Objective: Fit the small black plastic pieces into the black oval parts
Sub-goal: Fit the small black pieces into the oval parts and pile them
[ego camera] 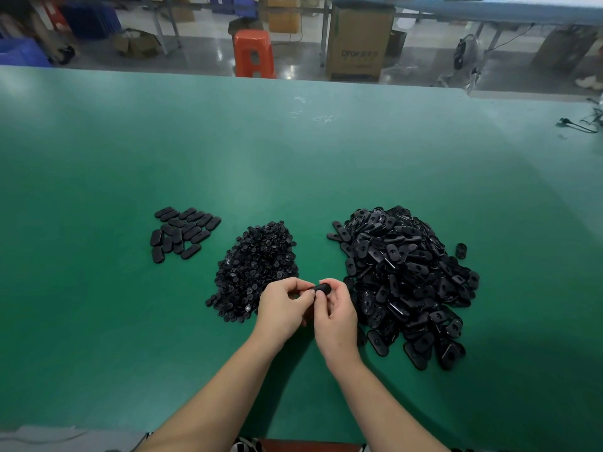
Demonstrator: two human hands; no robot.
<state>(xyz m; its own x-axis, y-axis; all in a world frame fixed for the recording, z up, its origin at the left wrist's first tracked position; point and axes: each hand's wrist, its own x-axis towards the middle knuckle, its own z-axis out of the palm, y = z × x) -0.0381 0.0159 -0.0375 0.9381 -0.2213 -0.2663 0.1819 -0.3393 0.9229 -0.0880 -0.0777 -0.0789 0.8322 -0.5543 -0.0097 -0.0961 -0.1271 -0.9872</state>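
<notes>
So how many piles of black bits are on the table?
3: a small group of ovals at left, tiny pieces in the middle, a big heap of ovals at right.

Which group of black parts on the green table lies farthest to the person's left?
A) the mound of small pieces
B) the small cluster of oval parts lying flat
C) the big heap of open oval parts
B: the cluster of flat oval parts lies left of the mound of small pieces, with the big heap on the right.

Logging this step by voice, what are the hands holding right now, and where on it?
One black oval part, held between both hands: the left hand pinches its left end, the right hand grips its right end. Whether a small piece is fitted cannot be told.
</notes>
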